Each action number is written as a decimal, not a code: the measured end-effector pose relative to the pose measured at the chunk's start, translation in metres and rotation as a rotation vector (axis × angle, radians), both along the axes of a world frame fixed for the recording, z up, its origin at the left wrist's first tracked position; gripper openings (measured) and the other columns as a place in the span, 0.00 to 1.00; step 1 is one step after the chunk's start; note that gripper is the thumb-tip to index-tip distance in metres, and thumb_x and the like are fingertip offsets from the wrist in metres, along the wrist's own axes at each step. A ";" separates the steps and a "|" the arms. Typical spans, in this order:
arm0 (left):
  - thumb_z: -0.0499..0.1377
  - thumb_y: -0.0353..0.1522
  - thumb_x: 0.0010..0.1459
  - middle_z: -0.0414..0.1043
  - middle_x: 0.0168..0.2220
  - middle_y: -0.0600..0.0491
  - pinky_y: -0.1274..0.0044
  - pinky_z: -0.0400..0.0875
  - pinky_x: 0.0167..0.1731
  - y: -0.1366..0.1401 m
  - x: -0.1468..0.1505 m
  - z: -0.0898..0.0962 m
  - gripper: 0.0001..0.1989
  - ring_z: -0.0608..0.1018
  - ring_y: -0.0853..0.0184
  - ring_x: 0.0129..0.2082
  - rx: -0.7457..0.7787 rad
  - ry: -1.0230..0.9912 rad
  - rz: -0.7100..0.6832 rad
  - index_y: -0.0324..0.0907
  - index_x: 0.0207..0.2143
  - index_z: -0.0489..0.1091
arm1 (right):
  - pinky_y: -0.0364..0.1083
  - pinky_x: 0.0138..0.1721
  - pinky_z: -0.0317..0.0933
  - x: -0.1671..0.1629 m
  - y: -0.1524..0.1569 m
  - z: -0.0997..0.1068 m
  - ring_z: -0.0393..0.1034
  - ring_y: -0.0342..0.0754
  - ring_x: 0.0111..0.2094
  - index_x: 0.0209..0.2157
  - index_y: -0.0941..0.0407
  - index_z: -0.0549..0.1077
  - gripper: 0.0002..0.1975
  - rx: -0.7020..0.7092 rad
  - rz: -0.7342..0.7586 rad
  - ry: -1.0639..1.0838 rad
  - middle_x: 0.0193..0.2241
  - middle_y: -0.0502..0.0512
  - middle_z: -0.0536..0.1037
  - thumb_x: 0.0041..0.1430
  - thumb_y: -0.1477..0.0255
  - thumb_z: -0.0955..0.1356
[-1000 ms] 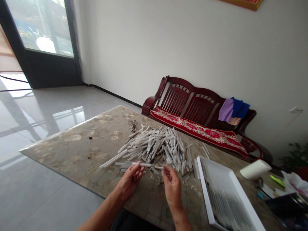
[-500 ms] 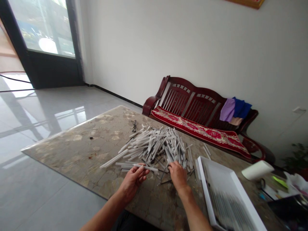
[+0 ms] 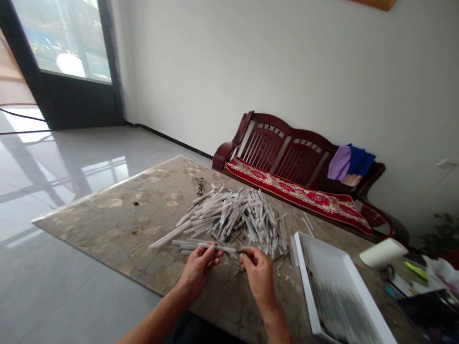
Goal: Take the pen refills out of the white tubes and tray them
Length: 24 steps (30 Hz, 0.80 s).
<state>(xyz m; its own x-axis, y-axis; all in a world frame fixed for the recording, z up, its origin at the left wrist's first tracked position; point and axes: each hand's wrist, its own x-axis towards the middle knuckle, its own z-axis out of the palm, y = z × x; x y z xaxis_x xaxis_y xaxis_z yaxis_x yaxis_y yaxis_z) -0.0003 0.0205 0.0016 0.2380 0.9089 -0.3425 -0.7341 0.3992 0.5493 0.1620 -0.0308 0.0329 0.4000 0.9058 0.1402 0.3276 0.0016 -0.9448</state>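
My left hand (image 3: 198, 271) pinches a slim whitish tube (image 3: 226, 249), held level above the table. At the tube's right end, my right hand (image 3: 258, 273) has thumb and fingers closed on a thin dark stick-like piece (image 3: 241, 252). The piece meets or nearly meets the tube end; I cannot tell whether it is inside. Just beyond both hands lies a heap of white tubes (image 3: 211, 215) mixed with dark thin sticks. On the right stands a white shallow box (image 3: 332, 253) holding many thin grey rods (image 3: 344, 306) in a row.
The patterned table (image 3: 118, 224) carries a small black wire-like item (image 3: 200, 186) behind the heap. A white roll (image 3: 383, 253) and a black object (image 3: 430, 308) lie at the right. A red wooden bench (image 3: 272, 138) stands beyond the table.
My right hand has come back from the front of the heap toward the left hand, now with a dark piece at the tube's end. The left hand stays nearly still.
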 end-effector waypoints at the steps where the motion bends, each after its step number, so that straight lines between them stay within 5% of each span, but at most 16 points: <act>1: 0.76 0.28 0.39 0.79 0.26 0.54 0.84 0.78 0.23 0.000 0.000 0.000 0.16 0.83 0.67 0.26 0.004 0.001 0.000 0.36 0.30 0.75 | 0.43 0.27 0.68 -0.002 -0.001 0.000 0.74 0.48 0.26 0.36 0.57 0.79 0.12 0.008 -0.004 -0.004 0.26 0.54 0.81 0.53 0.65 0.70; 12: 0.79 0.34 0.32 0.79 0.25 0.54 0.84 0.78 0.24 -0.001 0.001 0.000 0.21 0.82 0.68 0.26 0.036 0.006 -0.020 0.37 0.29 0.77 | 0.43 0.29 0.69 -0.004 -0.003 -0.006 0.75 0.48 0.28 0.35 0.56 0.80 0.09 0.079 0.002 -0.054 0.27 0.54 0.81 0.55 0.68 0.70; 24: 0.78 0.33 0.36 0.79 0.26 0.54 0.84 0.77 0.26 -0.002 0.001 -0.001 0.18 0.82 0.68 0.27 0.040 0.043 -0.039 0.38 0.29 0.76 | 0.43 0.32 0.70 -0.004 -0.004 -0.004 0.76 0.48 0.29 0.34 0.55 0.80 0.07 0.126 0.005 -0.148 0.28 0.54 0.81 0.56 0.70 0.69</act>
<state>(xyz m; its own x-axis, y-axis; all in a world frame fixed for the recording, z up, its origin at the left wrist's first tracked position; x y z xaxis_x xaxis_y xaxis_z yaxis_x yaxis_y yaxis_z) 0.0010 0.0190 0.0004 0.2591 0.9124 -0.3169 -0.6937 0.4041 0.5962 0.1582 -0.0343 0.0285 0.3624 0.8789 0.3100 0.4629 0.1190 -0.8784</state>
